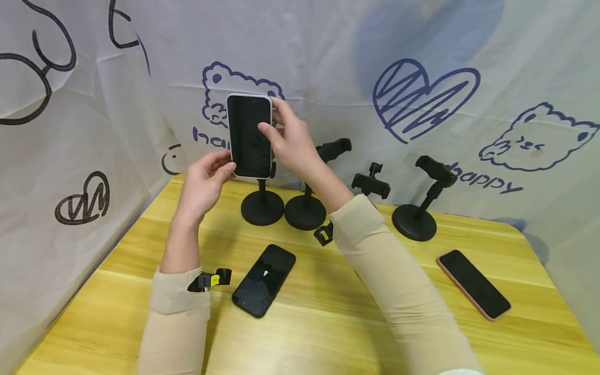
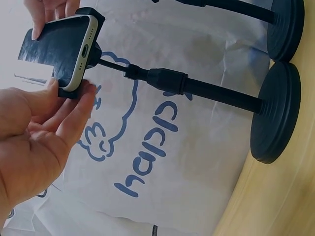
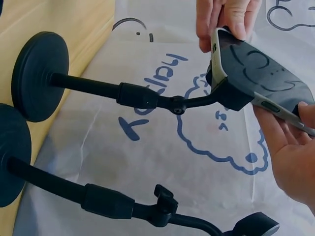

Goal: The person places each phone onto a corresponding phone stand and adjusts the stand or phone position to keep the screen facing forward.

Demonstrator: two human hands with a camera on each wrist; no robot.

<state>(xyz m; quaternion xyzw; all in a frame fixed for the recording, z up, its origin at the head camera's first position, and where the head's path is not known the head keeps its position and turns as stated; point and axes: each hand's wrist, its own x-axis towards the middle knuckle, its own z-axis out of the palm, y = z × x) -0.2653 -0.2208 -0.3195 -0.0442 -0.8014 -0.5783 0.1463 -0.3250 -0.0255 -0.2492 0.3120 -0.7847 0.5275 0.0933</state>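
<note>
White-edged and dark-screened, the phone (image 1: pixel 247 138) is held on end above the surface (image 1: pixel 323 333), its lower part in the black clamp (image 3: pixel 236 94) of the leftmost stand (image 1: pixel 261 209). Both hands are on it: the left hand (image 1: pixel 201 182) pinches low at the left edge, where phone and clamp meet, and the right hand (image 1: pixel 292 138) grips the right edge higher up, thumb on the screen.

Seating the phone in the clamp looks to be the step in hand. To do it well, the back should lie flat against the clamp and the sides run square to it, so that both of its arms bear evenly. Whether they bite firmly, I cannot tell. The clamp sits near the bottom end, which may leave the weight high; a hold closer to the middle should be steadier, provided it misses the side button (image 3: pixel 270 106) just beside it. Gentle pressure is best, since a hard push could tip the stand. I would loosen the left hand first, check for slipping, then free the right.
</note>
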